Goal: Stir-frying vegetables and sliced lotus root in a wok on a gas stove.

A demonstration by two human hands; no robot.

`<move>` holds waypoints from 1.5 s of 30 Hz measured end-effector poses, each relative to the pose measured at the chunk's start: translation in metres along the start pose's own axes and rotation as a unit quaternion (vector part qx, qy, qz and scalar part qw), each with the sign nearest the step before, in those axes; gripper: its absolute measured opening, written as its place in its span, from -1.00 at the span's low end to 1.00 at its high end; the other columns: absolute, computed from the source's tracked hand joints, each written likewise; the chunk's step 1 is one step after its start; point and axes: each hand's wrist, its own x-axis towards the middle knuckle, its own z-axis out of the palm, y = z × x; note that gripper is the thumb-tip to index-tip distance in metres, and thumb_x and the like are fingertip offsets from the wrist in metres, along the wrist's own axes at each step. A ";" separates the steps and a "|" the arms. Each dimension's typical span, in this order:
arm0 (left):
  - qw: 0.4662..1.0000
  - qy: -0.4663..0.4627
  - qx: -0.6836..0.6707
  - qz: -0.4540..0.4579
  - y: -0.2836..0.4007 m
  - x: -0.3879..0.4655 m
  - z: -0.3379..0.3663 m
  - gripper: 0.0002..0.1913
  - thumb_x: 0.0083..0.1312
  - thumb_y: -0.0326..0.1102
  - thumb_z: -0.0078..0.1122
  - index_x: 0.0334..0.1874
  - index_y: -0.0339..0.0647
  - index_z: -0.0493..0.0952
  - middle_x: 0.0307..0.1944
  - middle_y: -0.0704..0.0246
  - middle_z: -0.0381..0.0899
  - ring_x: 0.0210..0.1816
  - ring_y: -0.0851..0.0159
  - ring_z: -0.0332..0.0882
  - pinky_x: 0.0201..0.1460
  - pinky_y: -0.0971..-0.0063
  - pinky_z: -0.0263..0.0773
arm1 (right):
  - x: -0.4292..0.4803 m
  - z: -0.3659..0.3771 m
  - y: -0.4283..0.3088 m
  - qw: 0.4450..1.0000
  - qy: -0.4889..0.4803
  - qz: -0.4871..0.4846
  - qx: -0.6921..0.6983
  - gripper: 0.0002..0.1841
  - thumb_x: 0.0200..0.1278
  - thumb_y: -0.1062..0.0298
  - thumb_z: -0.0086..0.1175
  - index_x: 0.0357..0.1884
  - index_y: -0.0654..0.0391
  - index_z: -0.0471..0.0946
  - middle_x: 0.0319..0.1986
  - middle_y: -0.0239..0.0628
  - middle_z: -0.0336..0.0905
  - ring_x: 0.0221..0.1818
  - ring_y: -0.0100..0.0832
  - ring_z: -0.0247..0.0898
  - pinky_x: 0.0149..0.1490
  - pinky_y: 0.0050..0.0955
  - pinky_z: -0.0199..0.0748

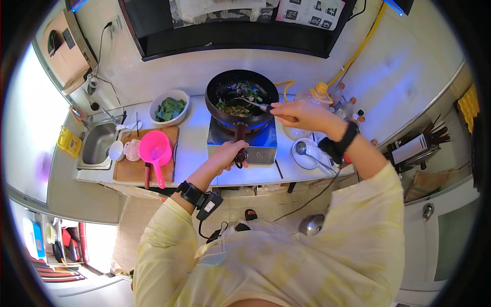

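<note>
A black wok (215,109) sits on a silver gas stove (264,151) at the back of the counter. My left hand (227,155) grips the wok's dark handle (240,132). Inside the wok lie chopped green leaves (245,90) with some paler and purplish pieces. In my right hand (295,114) is a metal spatula (253,102) with a black grip; it reaches over the wok's right rim, its blade down among the greens. A white bowl (184,111) of green leaves (169,109) stands left of the wok.
A wooden cutting board (130,170) carries a pink ladle (155,147), a knife (147,176) and small white bowls (116,151). Beyond it is a steel sink (99,142). On the right are a white plate (305,163) with a metal ladle (303,149) and an oil bottle (320,92).
</note>
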 end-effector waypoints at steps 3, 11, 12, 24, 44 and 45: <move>1.000 0.009 -0.013 -0.002 -0.008 0.002 -0.009 -0.70 0.28 0.03 0.03 -0.33 -0.07 0.42 -0.60 0.30 0.61 -0.80 0.54 0.17 -0.78 0.62 -0.13 | 0.006 -0.046 -0.049 0.999 -0.050 -0.012 -0.016 -0.73 0.14 0.40 0.20 -0.09 0.14 0.62 -0.13 -0.09 0.65 -0.13 -0.10 0.59 -0.08 -0.26 0.56; 1.000 -0.016 -0.021 0.016 -0.009 0.009 -0.002 -0.70 0.26 0.02 0.05 -0.41 -0.06 0.42 -0.65 0.30 0.57 -0.82 0.52 0.10 -0.78 0.59 -0.12 | 0.020 0.022 -0.012 0.978 0.078 0.191 0.015 -0.75 0.15 0.30 0.16 -0.17 0.19 0.65 -0.39 -0.09 0.67 -0.38 -0.16 0.62 -0.24 -0.33 0.54; 1.000 -0.004 -0.011 0.012 -0.010 0.010 -0.002 -0.69 0.25 0.03 0.05 -0.42 -0.06 0.43 -0.67 0.32 0.55 -0.82 0.52 0.11 -0.77 0.59 -0.12 | 0.025 0.023 -0.003 0.979 0.079 0.186 0.013 -0.75 0.15 0.30 0.16 -0.17 0.19 0.65 -0.39 -0.09 0.67 -0.38 -0.16 0.62 -0.24 -0.33 0.54; 0.998 0.050 0.002 0.036 -0.015 0.012 -0.004 -0.62 0.08 0.04 0.22 -0.32 -0.15 0.46 -0.59 0.49 0.31 -0.66 0.48 0.19 -0.68 0.53 0.03 | 0.054 0.038 0.105 0.736 0.373 0.461 0.327 -0.68 0.22 0.27 0.16 -0.38 0.43 0.59 -0.47 -0.03 0.64 -0.39 -0.30 0.65 -0.34 -0.48 0.61; 0.999 -0.026 -0.026 -0.025 -0.010 0.019 -0.021 -0.68 0.19 -0.05 0.16 -0.32 -0.20 0.47 -0.57 0.35 0.58 -0.80 0.56 0.17 -0.80 0.66 -0.07 | 0.020 -0.056 -0.047 0.997 -0.017 0.067 0.022 -0.68 0.13 0.37 0.19 -0.04 0.17 0.58 -0.25 -0.08 0.62 -0.23 -0.09 0.56 -0.16 -0.27 0.51; 0.999 -0.022 -0.026 -0.022 -0.011 0.019 -0.020 -0.68 0.19 -0.05 0.16 -0.32 -0.20 0.47 -0.57 0.35 0.58 -0.80 0.56 0.17 -0.80 0.66 -0.07 | 0.021 -0.049 -0.044 0.998 -0.016 0.063 0.020 -0.68 0.13 0.37 0.19 -0.04 0.17 0.58 -0.25 -0.08 0.62 -0.23 -0.09 0.56 -0.16 -0.27 0.51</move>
